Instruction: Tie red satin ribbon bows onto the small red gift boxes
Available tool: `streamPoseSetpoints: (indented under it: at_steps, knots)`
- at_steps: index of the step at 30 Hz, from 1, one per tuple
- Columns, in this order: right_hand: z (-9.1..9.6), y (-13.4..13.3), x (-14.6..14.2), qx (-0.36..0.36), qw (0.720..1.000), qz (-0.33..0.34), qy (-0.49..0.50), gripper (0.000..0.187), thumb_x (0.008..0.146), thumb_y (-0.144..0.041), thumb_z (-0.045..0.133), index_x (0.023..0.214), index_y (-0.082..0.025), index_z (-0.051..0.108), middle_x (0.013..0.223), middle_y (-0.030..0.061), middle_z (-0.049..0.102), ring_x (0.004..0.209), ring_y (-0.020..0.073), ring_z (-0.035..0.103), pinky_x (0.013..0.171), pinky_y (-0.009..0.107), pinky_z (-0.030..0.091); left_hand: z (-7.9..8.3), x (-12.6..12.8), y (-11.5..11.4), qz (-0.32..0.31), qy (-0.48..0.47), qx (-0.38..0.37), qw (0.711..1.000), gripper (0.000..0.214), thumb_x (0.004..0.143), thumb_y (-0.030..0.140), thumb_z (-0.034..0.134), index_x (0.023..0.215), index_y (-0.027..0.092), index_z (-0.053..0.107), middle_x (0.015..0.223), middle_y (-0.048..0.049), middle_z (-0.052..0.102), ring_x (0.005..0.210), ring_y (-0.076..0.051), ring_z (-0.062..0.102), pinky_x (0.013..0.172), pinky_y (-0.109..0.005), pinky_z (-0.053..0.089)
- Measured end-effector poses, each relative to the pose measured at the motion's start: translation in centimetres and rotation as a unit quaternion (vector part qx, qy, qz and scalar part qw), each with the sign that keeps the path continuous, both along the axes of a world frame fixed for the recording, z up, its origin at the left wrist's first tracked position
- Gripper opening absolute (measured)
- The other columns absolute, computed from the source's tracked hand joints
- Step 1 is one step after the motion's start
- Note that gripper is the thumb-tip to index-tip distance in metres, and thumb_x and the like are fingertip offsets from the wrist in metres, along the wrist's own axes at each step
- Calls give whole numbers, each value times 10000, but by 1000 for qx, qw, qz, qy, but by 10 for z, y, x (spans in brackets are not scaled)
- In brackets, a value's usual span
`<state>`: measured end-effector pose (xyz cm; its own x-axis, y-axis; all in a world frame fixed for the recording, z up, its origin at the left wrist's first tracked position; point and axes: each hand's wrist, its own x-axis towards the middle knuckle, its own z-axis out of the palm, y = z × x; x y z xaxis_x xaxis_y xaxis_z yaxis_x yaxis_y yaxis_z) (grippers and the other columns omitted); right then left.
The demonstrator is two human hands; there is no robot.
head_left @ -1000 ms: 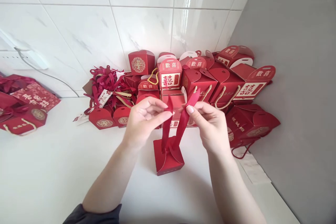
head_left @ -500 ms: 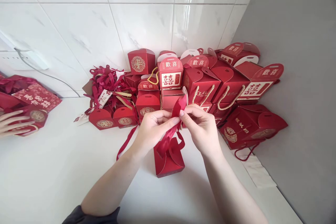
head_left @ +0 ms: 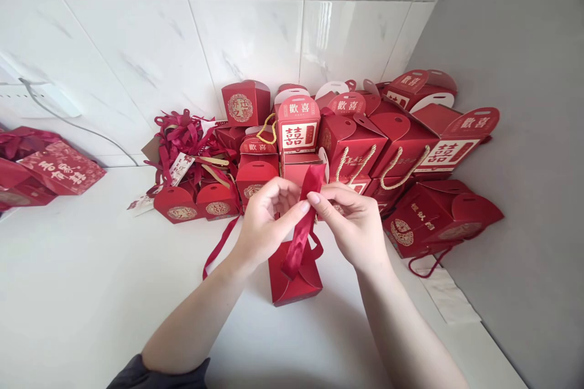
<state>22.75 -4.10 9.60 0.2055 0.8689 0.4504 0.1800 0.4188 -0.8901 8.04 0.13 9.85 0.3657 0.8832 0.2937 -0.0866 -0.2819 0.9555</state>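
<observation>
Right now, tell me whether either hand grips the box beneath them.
No: the left hand and the right hand pinch the red ribbon, while the box sits on the white table.

A smooth white tabletop (head_left: 109, 292) fills the lower part of the frame, and on it, at lower centre, stands a small red box (head_left: 298, 290) with curved flaps folded over its top. Across the middle of the frame a crowd of red gift boxes (head_left: 258, 176) rises in layers, the lowest ones resting on the surface, while a strand of ribbon (head_left: 221, 246) trails over the white just left of centre. More red cartons (head_left: 34, 189) sit at the left edge, and a flat white sheet (head_left: 451, 299) lies toward the lower right
</observation>
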Motion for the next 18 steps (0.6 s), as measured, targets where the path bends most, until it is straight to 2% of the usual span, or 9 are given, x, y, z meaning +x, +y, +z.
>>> streamPoseSetpoints:
  at_steps: [2, 3, 6, 9, 14, 18]
  knots:
    - [-1, 0, 0, -17, 1000, 7, 9, 196, 849, -373, 702, 738, -213, 727, 734, 20, 660, 683, 153, 572, 650, 292, 467, -1, 0, 1, 14, -36, 11, 999, 236, 827, 328, 720, 1041, 233, 695, 886, -19, 676, 833, -141, 625, 750, -243, 518]
    - [-1, 0, 0, -24, 1000, 13, 12, 200, 841, -384, 708, 741, -213, 731, 738, 22, 666, 682, 156, 578, 649, 294, 471, -1, -1, 2, 18, -46, 14, 999, 249, 834, 343, 710, 1059, 237, 709, 916, -29, 685, 865, -154, 636, 778, -259, 529]
    - [-1, 0, -2, -35, 999, 37, 9, 238, 853, -404, 690, 729, -204, 726, 708, 17, 657, 675, 158, 587, 658, 294, 482, -1, -1, 1, 39, -30, 28, 998, 176, 849, 369, 684, 887, 221, 771, 912, -47, 700, 858, -178, 653, 761, -278, 543]
    - [-1, 0, -4, -47, 997, 57, -5, 324, 902, -425, 619, 691, -188, 684, 672, 15, 611, 662, 152, 563, 655, 285, 475, 0, -1, -1, 73, -2, 40, 997, 239, 862, 384, 661, 732, 210, 759, 835, -41, 698, 798, -183, 645, 710, -282, 533]
    - [-1, -1, -6, -57, 995, 73, -35, 392, 939, -432, 556, 643, -179, 605, 651, 13, 543, 657, 147, 512, 643, 273, 436, 3, 0, -3, 76, -16, 10, 997, 300, 878, 388, 644, 663, 187, 700, 639, -5, 587, 642, -135, 551, 620, -262, 470]
    - [0, -2, -6, -58, 994, 79, -57, 372, 948, -420, 545, 677, -182, 636, 683, 21, 588, 682, 159, 544, 657, 275, 440, 5, 0, -5, 64, -30, -13, 997, 347, 881, 386, 644, 608, 173, 640, 589, 9, 547, 577, -108, 511, 571, -243, 447]
